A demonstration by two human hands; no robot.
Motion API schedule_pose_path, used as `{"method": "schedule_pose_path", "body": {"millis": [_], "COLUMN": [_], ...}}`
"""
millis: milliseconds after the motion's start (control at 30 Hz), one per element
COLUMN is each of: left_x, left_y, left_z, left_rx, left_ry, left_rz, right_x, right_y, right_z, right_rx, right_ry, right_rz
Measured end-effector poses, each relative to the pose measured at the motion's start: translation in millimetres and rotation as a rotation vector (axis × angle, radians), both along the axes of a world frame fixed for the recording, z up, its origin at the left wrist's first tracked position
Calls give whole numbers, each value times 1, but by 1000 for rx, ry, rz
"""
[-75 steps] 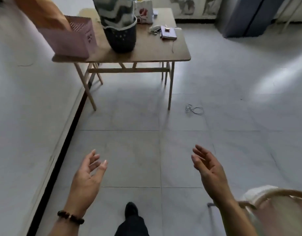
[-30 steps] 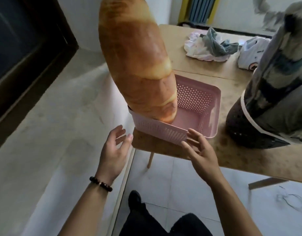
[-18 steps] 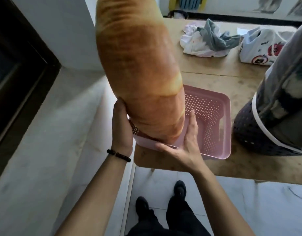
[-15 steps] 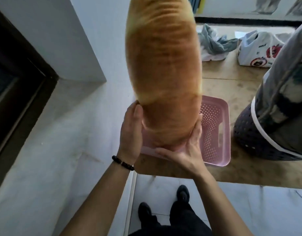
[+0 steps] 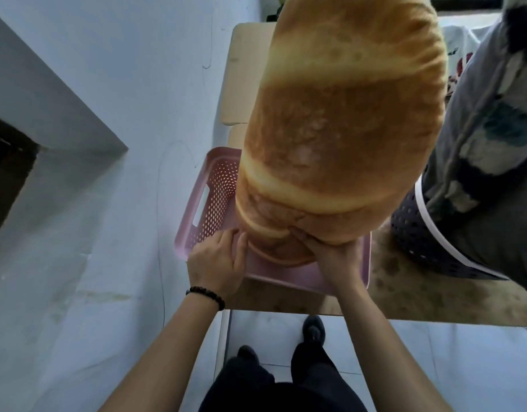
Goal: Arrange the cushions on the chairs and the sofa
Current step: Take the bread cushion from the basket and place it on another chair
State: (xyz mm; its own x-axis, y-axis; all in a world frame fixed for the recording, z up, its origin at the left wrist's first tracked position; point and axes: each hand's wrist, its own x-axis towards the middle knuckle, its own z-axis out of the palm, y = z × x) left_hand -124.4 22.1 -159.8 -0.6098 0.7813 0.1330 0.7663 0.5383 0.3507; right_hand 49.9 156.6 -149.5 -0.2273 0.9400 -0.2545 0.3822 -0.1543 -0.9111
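Observation:
A long bread-shaped cushion (image 5: pixel 339 123), golden brown, stands nearly upright with its lower end just above the pink perforated basket (image 5: pixel 214 197). My left hand (image 5: pixel 217 263) grips the left side of its lower end. My right hand (image 5: pixel 335 257) presses up under the same end from the right, fingers sunk into the fabric. A second cushion (image 5: pixel 488 150), grey with dark and teal wavy patches, stands in a dark perforated basket (image 5: pixel 416 233) at the right.
Both baskets sit on a wooden table (image 5: pixel 405 292) set against a white wall (image 5: pixel 122 84) on the left. A dark doorway (image 5: pixel 6 179) opens at far left. White fabric items (image 5: pixel 455 46) lie further back on the table. My shoes stand on pale tiles below.
From open and apart, my hands have closed on the bread cushion's lower end. The cushion has swung upright and towards the camera, and my view has moved over the table.

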Motion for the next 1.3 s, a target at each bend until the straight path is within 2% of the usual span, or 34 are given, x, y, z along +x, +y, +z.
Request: {"method": "schedule_pose_path", "body": {"millis": [67,200,267,433,533,600,800,933,1100,1300], "left_x": [2,-10,-14,-7,10,42,191,294,420,596], "left_y": [-1,15,26,24,29,29,-12,-73,-159,-286], "left_z": [2,19,41,112,142,156,179,174,171,150], "left_rx": [31,173,295,538,645,690,580,617,594,289], "left_ry": [-8,-441,-543,-508,-537,-473,-383,-375,-509,-747], "left_rz": [19,-18,-102,-271,-507,-592,-872,-1131,-1328,-1375], "right_x": [-2,-6,-4,28,65,92,197,271,352,470], "right_y": [5,-3,-14,-56,-96,-126,-234,-331,-455,-622], "right_z": [8,49,72,145,173,183,190,172,146,122], "right_rx": [-7,2,38,273,402,449,505,523,490,553], "right_ry": [79,271,369,534,533,548,581,575,550,398], "right_rz": [-17,-72,-110,-225,-299,-341,-683,-934,-1192,-1376]}}
